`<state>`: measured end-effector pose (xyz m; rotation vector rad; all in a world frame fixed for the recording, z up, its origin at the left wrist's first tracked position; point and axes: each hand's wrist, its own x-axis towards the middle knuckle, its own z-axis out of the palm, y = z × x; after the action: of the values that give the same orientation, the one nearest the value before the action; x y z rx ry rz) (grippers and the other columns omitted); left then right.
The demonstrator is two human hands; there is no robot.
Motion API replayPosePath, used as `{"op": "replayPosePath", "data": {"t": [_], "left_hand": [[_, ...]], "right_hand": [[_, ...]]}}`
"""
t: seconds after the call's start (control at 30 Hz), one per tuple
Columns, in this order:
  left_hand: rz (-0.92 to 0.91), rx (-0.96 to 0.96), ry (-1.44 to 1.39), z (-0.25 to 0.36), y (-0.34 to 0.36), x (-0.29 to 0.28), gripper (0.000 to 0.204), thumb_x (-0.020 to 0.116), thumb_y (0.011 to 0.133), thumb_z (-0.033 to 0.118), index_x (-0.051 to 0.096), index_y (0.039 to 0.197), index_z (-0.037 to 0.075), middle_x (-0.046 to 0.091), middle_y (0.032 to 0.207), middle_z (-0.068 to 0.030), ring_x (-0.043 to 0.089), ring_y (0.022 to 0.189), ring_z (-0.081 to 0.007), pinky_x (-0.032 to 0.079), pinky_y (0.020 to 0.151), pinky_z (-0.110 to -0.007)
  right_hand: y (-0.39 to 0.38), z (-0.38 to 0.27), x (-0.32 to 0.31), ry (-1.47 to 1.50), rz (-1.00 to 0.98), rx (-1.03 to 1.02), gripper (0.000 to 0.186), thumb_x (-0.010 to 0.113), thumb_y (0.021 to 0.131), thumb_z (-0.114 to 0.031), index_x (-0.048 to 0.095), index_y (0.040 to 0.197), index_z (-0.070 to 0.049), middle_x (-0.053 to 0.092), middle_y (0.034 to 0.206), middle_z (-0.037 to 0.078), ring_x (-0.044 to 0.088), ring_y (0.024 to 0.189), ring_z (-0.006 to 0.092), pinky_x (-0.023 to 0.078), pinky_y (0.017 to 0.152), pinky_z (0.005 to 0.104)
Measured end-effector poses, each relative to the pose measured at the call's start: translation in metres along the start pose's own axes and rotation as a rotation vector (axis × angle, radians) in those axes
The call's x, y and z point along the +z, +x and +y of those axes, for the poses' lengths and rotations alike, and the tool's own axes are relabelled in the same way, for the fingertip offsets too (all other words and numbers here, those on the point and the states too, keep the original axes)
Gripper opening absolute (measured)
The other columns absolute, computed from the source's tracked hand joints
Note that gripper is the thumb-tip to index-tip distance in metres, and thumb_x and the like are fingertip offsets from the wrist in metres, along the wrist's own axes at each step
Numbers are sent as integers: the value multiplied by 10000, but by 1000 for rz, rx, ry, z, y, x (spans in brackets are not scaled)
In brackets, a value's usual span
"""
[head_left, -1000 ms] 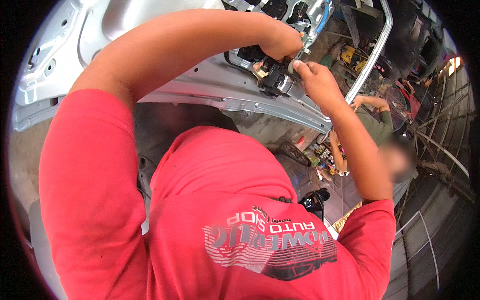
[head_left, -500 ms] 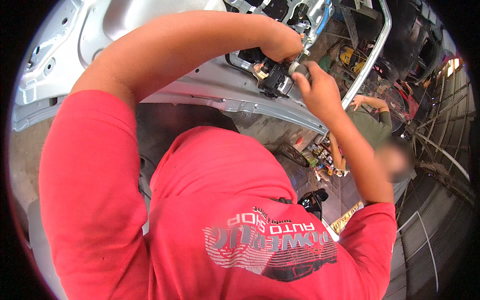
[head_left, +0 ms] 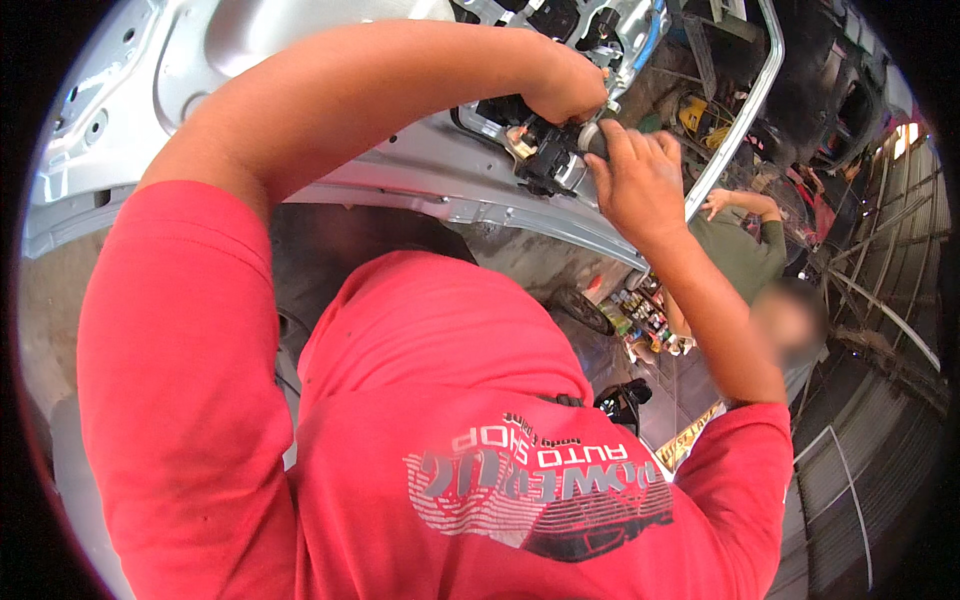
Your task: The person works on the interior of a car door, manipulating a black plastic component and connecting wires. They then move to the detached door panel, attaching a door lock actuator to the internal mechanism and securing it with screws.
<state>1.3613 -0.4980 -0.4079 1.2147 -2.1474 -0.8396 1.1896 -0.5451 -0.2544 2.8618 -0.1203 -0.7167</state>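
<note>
Right hand [head_left: 643, 185] pinches grey cylinder [head_left: 592, 140] against black mechanism [head_left: 548, 165] — left hand [head_left: 568, 88] likely braces panel [head_left: 400, 165]; fingers hidden, can't tell grip.

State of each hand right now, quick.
Left hand: curled by the black mechanism; fingertips hidden, so its grip cannot be told.
Right hand: closed, holding a grey round-ended object.

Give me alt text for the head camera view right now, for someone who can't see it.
The left hand is at a black mechanism on a silver vehicle panel, while the right hand holds a rounded grey piece beside it. A red shirt fills the foreground; a co-worker in dark green is at right.
</note>
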Motion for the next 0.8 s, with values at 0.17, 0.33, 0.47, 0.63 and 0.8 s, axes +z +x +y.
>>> {"op": "replayPosePath", "data": {"t": [0.17, 0.33, 0.47, 0.63, 0.8], "left_hand": [[16, 15, 13, -3, 4, 5, 185, 725, 856, 150, 823, 1005, 97, 772, 926, -197, 752, 922, -423, 585, 813, -542], [37, 18, 4, -4, 4, 8, 170, 723, 861, 144, 818, 987, 82, 764, 912, -208, 751, 908, -423, 588, 803, -534], [8, 5, -16, 0, 2, 2, 168, 730, 852, 139, 820, 984, 83, 764, 910, -208, 749, 902, -423, 586, 797, -533], [19, 2, 8, 0, 0, 1, 162, 724, 850, 146, 815, 967, 79, 763, 907, -209, 746, 896, -430, 579, 790, -537], [27, -2, 17, 0, 6, 6, 152, 730, 848, 147, 821, 956, 92, 764, 898, -206, 742, 884, -430, 580, 793, -537]], "right_hand": [[22, 10, -4, 569, -469, 660, 438, 736, 975, -320, 638, 1326, -78, 699, 948, 132, 677, 944, 336, 454, 978, 502], [2, -4, -2, 14, -61, 79, 415, 683, 1012, -383, 671, 1252, -44, 741, 921, 219, 715, 926, 384, 475, 947, 505], [21, 6, -1, 568, -434, 679, 486, 673, 1018, -441, 702, 1073, 41, 719, 881, 297, 718, 878, 477, 546, 800, 538], [9, 7, 8, 46, 140, -71, 455, 669, 1023, -399, 712, 1118, 44, 697, 798, 174, 653, 725, 389, 522, 728, 476], [15, 17, 10, 661, -414, 668, 414, 732, 977, -293, 656, 1301, -45, 688, 935, 128, 666, 907, 342, 467, 918, 485]]}}
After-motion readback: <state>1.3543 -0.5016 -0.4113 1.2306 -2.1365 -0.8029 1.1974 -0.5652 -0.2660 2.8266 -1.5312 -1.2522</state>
